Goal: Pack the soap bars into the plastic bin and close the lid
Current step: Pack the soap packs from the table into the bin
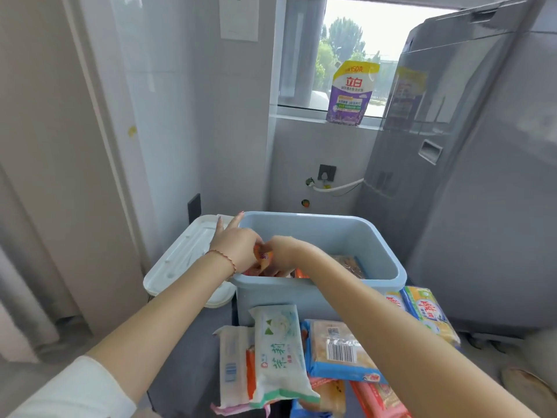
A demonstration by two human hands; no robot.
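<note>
While both hands meet over the open blue plastic bin [316, 294], an orange-wrapped soap bar [265, 257] is held between them.
Left hand [238, 245] and right hand [283, 251] close their fingers on the bar above the bin's near-left corner; its long axis cannot be told. More bars lie inside the bin. White lid [180, 254] leans against the bin's left side. Unpacked soap bars [280, 354] lie just before the bin, long axes pointing toward it.

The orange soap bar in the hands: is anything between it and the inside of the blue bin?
Nothing visible blocks it. The orange soap bar, held by the left hand and right hand, is already above the open blue bin. The white lid lies off, beside the bin.
</note>
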